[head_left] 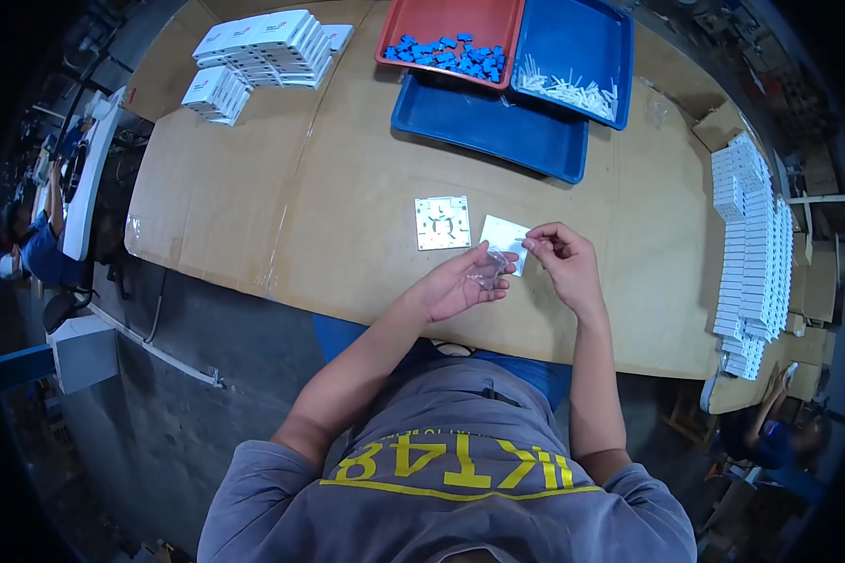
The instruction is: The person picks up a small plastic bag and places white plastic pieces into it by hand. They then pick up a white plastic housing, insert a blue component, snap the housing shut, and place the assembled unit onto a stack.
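My left hand is palm up near the table's front edge, its fingers curled around a small clear plastic bag. To its right, my right hand has thumb and fingertips pinched together; what they hold, if anything, is too small to make out. Between and just beyond the hands lies a white square plate, partly covered by my left fingers. Left of it, a second white square plate with dark curved parts and holes in its face lies flat on the cardboard-covered table.
A red tray holds blue pieces, a blue tray white sticks. Another blue tray sits in front. White boxes stand back left; white stacks line the right edge. People are at both sides.
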Motion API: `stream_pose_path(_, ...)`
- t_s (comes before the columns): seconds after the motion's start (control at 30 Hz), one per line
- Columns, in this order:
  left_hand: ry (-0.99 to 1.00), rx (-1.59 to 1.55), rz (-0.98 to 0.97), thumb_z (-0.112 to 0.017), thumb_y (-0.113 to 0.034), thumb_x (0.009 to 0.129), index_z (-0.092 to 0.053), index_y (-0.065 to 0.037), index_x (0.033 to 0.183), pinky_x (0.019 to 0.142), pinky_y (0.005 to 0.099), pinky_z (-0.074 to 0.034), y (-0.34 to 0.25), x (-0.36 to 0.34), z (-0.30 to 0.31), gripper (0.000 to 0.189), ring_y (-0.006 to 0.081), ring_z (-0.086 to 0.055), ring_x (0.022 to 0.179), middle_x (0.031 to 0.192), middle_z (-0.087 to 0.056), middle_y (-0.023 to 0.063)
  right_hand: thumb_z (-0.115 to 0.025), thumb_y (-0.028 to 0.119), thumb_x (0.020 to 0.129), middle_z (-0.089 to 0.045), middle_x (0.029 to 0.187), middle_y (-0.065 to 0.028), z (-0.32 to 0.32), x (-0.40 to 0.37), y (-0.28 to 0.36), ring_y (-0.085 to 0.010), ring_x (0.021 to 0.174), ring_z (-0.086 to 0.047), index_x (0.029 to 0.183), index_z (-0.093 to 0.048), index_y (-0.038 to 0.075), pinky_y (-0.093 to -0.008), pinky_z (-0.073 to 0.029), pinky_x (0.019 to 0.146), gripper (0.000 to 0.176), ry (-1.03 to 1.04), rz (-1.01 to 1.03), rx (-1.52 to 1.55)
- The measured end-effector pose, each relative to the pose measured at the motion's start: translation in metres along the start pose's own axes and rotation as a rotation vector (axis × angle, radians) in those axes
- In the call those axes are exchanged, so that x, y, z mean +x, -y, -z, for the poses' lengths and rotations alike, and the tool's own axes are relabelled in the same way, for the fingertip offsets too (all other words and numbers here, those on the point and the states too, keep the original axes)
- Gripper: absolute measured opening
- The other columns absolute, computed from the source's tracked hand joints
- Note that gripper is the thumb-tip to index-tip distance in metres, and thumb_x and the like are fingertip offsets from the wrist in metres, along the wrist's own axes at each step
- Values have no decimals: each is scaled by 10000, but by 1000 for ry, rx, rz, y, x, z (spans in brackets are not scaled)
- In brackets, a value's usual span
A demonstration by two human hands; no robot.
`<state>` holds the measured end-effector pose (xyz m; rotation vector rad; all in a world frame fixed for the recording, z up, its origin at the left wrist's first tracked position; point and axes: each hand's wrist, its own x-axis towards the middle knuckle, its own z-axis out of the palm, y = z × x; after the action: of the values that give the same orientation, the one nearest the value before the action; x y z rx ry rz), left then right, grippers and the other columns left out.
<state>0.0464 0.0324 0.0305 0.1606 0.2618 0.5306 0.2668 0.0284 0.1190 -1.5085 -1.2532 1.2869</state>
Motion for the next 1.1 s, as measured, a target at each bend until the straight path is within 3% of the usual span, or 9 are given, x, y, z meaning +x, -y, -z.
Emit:
stream_pose_path(0.13,88,10,27,-384,-434,1142,-583,-2,1388,976,400,-556,-4,11,12,536,208,-675,1005,1183,-698,83,-745,68,951,-630,792,30,0,6,16,-46,670,-464,1043,-755,3,-228,-390,614,113,33,175,-154)
stream_pose_path(0.23,53,76,33,-492,-417,1115,-621,-38,1339,978,397,-568,-4,13,9,459,200,-684,980,1175,-708,87,-727,41,961,-659,820,24,-4,5,19,-42,702,-514,1036,-744,-9,-214,-416,651,92,102,124,-229)
stream_pose_path(0.33,38,45,34,-470,-404,1122,-603,-44,1356,979,402,-555,-5,12,12,449,207,-673,999,1203,-698,90,-738,41,945,-673,877,13,-8,5,19,-50,707,-504,1016,-749,-7,-233,-410,645,86,100,7,-257)
stream_pose_path(0.43,50,36,44,-488,-406,1117,-610,-60,1342,985,400,-554,-4,13,13,431,205,-672,1001,1218,-697,93,-743,39,909,-684,890,-16,-5,6,23,-81,667,-509,993,-755,5,-268,-411,610,91,148,123,-375)
stream_pose_path(0.63,96,79,25,-500,-419,1109,-621,-63,1324,985,396,-558,-3,14,15,433,196,-680,1006,1221,-702,92,-724,36,909,-693,1092,-51,-4,8,38,-158,888,-666,994,-747,-9,-279,-523,727,98,311,195,-399)
stream_pose_path(0.83,74,153,26,-495,-433,1108,-627,-65,1310,978,395,-568,-1,13,20,440,195,-696,1032,1209,-701,86,-673,53,961,-700,1216,-69,-2,16,21,-200,975,-692,1057,-758,-18,-316,-558,800,146,516,194,-361)
stream_pose_path(0.93,90,92,34,-492,-437,1109,-617,-76,1317,981,408,-570,-2,11,13,436,196,-696,1032,1205,-697,83,-625,103,1023,-701,1236,-91,-3,13,27,-200,978,-691,1111,-755,-29,-330,-560,820,205,484,6,-218)
stream_pose_path(1.03,100,73,56,-497,-430,1108,-601,-92,1331,992,426,-568,-4,11,11,418,201,-697,1032,1203,-693,85,-601,172,1063,-702,1215,-113,-4,15,20,-192,999,-688,1141,-744,-42,-337,-558,848,270,469,158,-323)
stream_pose_path(1.1,132,44,55,-506,-417,1107,-597,-101,1328,997,437,-566,-3,12,14,397,207,-696,1032,1202,-693,90,-586,213,1076,-702,1210,-129,-10,13,23,-203,1011,-686,1153,-742,-38,-339,-552,867,306,482,38,-252)
